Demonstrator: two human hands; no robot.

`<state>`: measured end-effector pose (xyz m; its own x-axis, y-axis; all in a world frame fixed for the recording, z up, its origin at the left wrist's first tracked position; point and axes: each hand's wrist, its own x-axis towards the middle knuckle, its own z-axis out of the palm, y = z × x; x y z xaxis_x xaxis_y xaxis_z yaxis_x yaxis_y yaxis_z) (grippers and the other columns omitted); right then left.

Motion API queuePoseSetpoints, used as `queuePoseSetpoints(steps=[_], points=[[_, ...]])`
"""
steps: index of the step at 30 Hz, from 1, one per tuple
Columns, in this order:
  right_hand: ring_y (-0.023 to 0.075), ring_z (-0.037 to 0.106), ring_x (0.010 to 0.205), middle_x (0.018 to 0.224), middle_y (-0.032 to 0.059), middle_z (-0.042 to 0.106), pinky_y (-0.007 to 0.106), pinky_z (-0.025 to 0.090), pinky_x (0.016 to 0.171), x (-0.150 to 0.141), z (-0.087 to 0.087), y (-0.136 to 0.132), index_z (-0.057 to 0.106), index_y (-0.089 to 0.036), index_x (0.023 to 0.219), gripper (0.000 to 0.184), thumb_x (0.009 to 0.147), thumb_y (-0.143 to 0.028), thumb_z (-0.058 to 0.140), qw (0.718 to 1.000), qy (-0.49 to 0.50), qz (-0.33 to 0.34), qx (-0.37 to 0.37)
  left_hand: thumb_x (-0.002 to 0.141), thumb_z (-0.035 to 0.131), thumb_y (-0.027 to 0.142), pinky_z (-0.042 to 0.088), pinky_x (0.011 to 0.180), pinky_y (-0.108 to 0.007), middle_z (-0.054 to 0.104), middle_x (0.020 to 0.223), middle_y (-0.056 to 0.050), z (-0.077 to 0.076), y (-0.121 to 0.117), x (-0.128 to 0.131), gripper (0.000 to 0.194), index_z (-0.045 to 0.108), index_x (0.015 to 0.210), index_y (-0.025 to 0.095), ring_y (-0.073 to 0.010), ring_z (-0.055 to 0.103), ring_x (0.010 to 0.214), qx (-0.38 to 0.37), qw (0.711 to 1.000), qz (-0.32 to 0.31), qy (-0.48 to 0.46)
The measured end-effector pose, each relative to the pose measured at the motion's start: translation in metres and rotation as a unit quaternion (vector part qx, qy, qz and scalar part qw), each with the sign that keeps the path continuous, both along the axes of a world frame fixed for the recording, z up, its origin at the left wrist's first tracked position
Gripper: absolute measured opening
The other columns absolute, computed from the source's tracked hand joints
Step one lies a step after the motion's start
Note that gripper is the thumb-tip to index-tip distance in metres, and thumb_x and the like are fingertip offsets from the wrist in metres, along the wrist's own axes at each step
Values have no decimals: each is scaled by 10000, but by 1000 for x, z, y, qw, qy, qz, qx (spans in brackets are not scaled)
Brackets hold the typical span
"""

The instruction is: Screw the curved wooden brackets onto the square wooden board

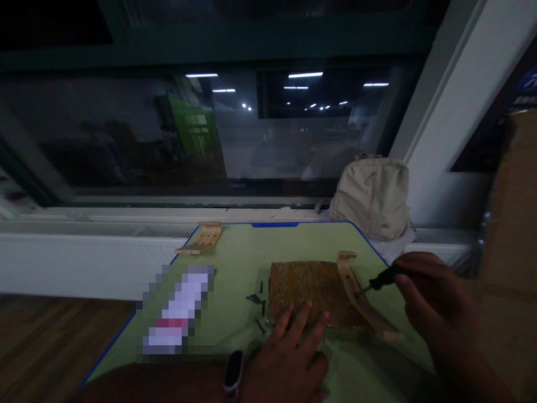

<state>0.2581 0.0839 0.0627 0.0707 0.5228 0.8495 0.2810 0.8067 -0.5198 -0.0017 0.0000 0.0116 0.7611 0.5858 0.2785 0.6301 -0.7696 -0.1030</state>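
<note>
My right hand (pixel 436 308) grips the black handle of a screwdriver (pixel 381 278). The tool's tip meets a curved wooden piece (pixel 356 291) with holes, which lies along the right side of a brown, tape-wrapped flat block (pixel 306 285). Whether a screw sits under the tip is too small to tell. My left hand (pixel 293 347) rests with fingers spread on the block's near edge, a dark band on its wrist. Several dark screws (pixel 255 299) lie loose just left of the block.
A second bent wooden piece (pixel 205 238) with holes lies at the table's far left corner. Nearer, a blurred-out flat object (pixel 180 308) rests on the green tabletop (pixel 239 252). Behind stand a beige backpack (pixel 371 196) and a window; a cardboard box (pixel 509 252) rises at the right.
</note>
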Motion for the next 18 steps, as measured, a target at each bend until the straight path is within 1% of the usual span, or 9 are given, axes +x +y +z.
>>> queuePoseSetpoints(steps=[3, 5, 6, 7, 9, 11, 13, 16, 18], points=[[196, 683, 1004, 1013, 70, 707, 304, 589, 835, -3, 1, -6, 724, -246, 1006, 110, 907, -250, 678, 999, 15, 25, -38, 930, 683, 467, 362, 1089, -584, 297, 1635, -192, 1, -1, 0, 313, 623, 1008, 170, -455, 398, 1431, 1, 1000, -3, -1], [195, 705, 988, 1006, 68, 732, 308, 599, 840, -6, 2, -9, 713, -248, 987, 89, 902, -245, 689, 996, 45, 38, -71, 938, 673, 458, 356, 1092, -590, 302, 1632, -198, 5, -2, 0, 307, 624, 1017, 166, -459, 384, 1439, -6, 1000, 1, 0], [190, 713, 946, 982, 59, 735, 302, 606, 810, -7, 1, -8, 706, -252, 969, 90, 881, -236, 715, 995, 61, 37, -77, 939, 671, 456, 353, 1096, -592, 303, 1631, -200, 6, -3, 0, 306, 624, 1020, 164, -461, 375, 1443, -10, 1000, 2, 0], [183, 713, 900, 953, 48, 731, 292, 610, 773, -7, 1, -7, 698, -255, 949, 114, 851, -225, 748, 994, 74, 30, -74, 939, 672, 454, 350, 1099, -594, 304, 1631, -201, 8, -4, 1, 306, 624, 1021, 163, -462, 371, 1445, -14, 1000, 3, 1], [165, 694, 824, 890, 24, 703, 263, 603, 702, -6, 0, -1, 690, -261, 908, 176, 787, -207, 806, 996, 80, 11, -40, 932, 680, 455, 350, 1100, -595, 303, 1631, -202, 8, -4, 1, 311, 624, 1023, 162, -463, 376, 1441, -15, 1000, 5, 1], [148, 674, 793, 843, 9, 676, 232, 586, 673, -1, -2, 5, 696, -262, 880, 183, 762, -211, 827, 998, 58, -10, -6, 923, 691, 460, 355, 1098, -592, 307, 1630, -196, 6, -2, 1, 317, 627, 1019, 165, -461, 388, 1435, -12, 1000, 6, -2], [151, 689, 839, 894, 20, 696, 233, 595, 713, 3, -3, 9, 719, -264, 923, 147, 799, -251, 798, 999, 31, -15, -5, 919, 695, 468, 361, 1096, -588, 308, 1631, -189, 1, 0, 1, 322, 630, 1013, 168, -457, 398, 1430, -6, 1000, 2, -2], [185, 719, 1012, 1046, 53, 749, 287, 611, 857, 4, -4, 8, 739, -271, 1040, 146, 910, -303, 681, 999, 9, 9, -43, 909, 708, 471, 361, 1095, -593, 302, 1633, -190, -2, 3, 0, 330, 633, 1004, 164, -461, 401, 1426, 3, 1000, -3, -1], [187, 735, 1018, 1045, 51, 771, 292, 619, 865, 2, -4, 6, 739, -274, 1067, 163, 934, -306, 650, 997, 10, 32, -71, 903, 715, 472, 365, 1092, -595, 305, 1632, -192, 0, 2, 0, 337, 635, 1009, 163, -464, 398, 1427, -1, 1000, -1, 2]])
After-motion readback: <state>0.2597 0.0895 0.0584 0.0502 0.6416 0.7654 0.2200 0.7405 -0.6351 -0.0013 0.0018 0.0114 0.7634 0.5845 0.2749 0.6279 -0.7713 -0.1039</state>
